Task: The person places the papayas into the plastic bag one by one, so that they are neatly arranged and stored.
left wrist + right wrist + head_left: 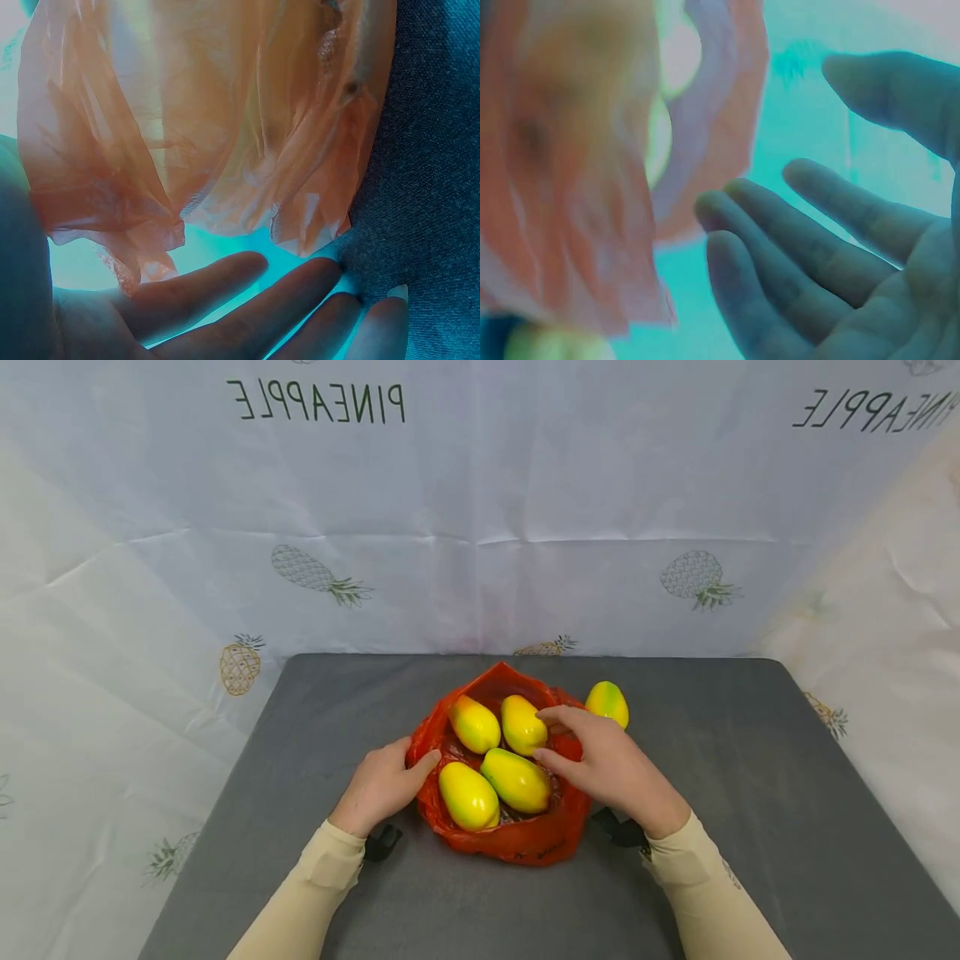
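A red plastic bag (517, 845) stands with its mouth wide, and several yellow mangoes (469, 795) lie in it. At the bag's left rim is my left hand (384, 781), its thumb lying over the edge. The left wrist view shows that hand's fingers (292, 307) long and spread beside the hanging folds of the bag. My right hand (611, 764) is over the bag's right rim, its fingertips overlapping the upper right mango (522, 727) in the head view. In the right wrist view nothing is between its thumb and fingers (817, 240).
One more mango (607, 702), yellow with a green streak, lies on the dark grey table (360, 693) just behind the right hand. A white cloth (480, 477) printed with pineapples hangs behind the table and at both sides. Dark straps show at both wrists.
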`<state>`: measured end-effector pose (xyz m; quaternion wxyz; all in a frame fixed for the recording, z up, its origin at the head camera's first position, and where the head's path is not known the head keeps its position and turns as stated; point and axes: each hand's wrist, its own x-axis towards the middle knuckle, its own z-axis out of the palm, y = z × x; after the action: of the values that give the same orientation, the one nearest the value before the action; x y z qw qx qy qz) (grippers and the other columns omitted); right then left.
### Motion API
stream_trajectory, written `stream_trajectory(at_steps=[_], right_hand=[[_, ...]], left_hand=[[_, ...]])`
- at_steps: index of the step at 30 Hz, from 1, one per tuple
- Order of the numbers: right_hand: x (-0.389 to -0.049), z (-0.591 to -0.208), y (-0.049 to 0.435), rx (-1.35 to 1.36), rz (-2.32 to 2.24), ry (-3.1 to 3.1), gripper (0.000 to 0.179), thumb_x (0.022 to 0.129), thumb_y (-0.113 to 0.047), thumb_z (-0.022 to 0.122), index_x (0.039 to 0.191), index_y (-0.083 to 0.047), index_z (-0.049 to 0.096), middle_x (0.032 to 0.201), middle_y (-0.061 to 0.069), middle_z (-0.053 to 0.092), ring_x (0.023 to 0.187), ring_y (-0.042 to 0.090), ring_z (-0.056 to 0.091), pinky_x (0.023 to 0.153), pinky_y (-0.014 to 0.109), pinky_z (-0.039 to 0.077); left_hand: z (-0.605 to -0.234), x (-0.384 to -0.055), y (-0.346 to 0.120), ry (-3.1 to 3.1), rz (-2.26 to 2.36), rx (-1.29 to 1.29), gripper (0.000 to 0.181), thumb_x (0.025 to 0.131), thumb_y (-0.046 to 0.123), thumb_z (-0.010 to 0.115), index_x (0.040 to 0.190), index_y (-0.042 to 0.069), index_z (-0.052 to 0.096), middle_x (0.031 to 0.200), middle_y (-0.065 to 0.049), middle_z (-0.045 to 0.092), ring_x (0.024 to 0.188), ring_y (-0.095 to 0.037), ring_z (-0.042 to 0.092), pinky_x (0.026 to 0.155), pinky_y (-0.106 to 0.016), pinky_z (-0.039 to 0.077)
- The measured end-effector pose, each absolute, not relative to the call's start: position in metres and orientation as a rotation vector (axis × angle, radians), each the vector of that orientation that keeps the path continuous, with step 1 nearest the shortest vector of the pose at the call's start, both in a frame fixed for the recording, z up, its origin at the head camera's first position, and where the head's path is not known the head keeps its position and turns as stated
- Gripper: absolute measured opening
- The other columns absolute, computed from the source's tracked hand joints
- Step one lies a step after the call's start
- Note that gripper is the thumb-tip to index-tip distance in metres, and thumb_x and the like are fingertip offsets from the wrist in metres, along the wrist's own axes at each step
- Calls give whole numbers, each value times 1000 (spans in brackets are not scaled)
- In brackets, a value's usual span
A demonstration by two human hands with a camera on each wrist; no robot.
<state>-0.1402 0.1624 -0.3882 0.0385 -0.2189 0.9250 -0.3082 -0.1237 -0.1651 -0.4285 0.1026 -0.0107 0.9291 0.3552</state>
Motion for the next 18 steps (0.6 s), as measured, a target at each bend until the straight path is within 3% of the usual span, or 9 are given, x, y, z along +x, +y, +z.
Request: stream_trajectory(at_steps=[7, 18], right_hand=[[-164, -386, 199, -416, -1014, 2949, 54, 103, -43, 73, 149, -16, 61, 146, 10, 68, 127, 36, 69, 105, 61, 57], [-186, -403, 222, -193, -914, 3001, 69, 106, -40, 69, 159, -2, 47, 159, 28, 52, 139, 50, 55, 112, 68, 48]], left_hand=[[-431, -123, -163, 2733, 1062, -42, 35, 105, 43, 67, 116, 10, 70, 78, -4, 62, 66, -20, 57, 62, -32, 47], [-430, -123, -164, 2727, 1075, -56, 35, 105, 44, 67, 114, 10, 69, 79, -5, 62, 66, -20, 57, 62, -32, 47]])
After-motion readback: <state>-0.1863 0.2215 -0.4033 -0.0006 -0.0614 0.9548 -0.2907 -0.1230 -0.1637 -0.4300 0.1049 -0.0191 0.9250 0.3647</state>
